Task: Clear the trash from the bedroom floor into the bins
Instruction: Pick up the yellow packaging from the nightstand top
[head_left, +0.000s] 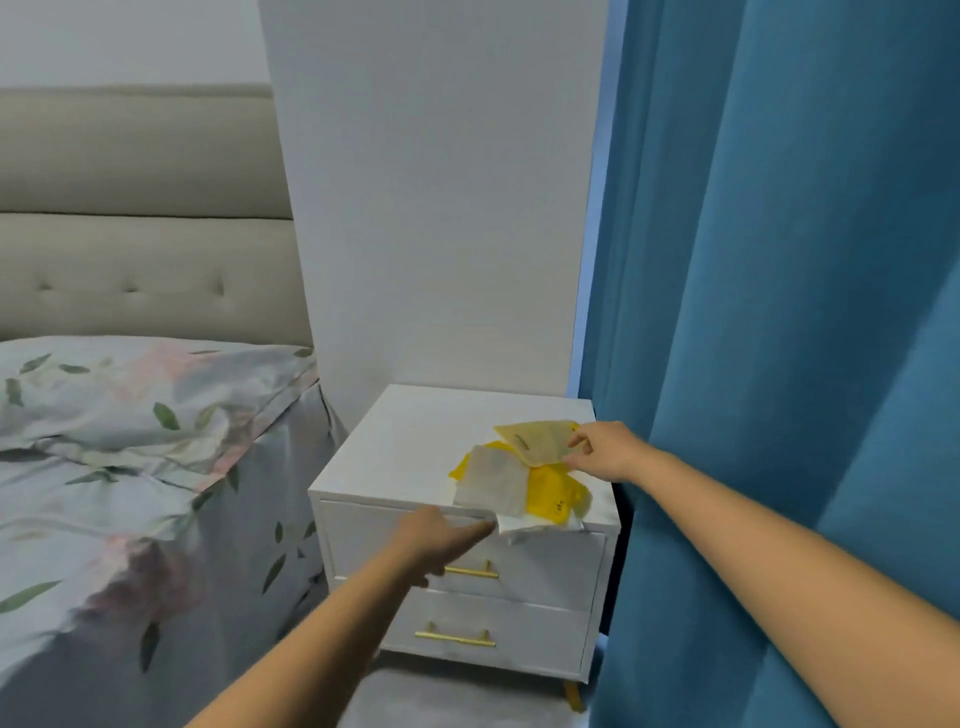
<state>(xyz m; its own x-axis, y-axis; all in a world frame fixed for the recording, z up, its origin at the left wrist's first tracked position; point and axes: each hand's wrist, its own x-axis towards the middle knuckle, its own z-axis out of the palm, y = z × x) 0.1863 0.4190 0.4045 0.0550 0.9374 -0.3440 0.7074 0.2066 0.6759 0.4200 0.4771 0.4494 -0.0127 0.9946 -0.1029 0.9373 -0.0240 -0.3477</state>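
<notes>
1. Trash: a pile of wrappers (524, 480) on the nightstand (415, 436), right of centre in the frame, at the top's front right corner.
2. Made up of a pale yellow sheet (537, 441) on top at the upper right, a greyish-white sheet (493, 483) at the left, a bright yellow bag (558, 499) underneath, and a white scrap (519, 527) hanging over the front edge above the upper drawer.
3. Long axis of the pile running from the frame's lower left to upper right, roughly along the diagonal of the top; pale yellow sheet's long side pointing toward the curtain (779, 312).
4. Right hand (605, 449) reaching in from the lower right, fingers (576, 441) pinching the right edge of the pale yellow sheet, that edge lifted a little off the pile.
5. Left hand (441, 538) coming in from the bottom centre, fingers straight and relaxed, gripping nothing, tips touching or just short of the white scrap at the front edge; cannot tell which.
6. Nightstand white, two drawers with gold handles (470, 571), standing on the floor (441, 696) between bed (130, 493) and curtain, against the white wall (441, 208).
7. Bed at left of frame with floral cover, pillow (145, 389) and beige padded headboard (140, 234).
8. Blue curtain filling the right side of the frame, top to bottom.
</notes>
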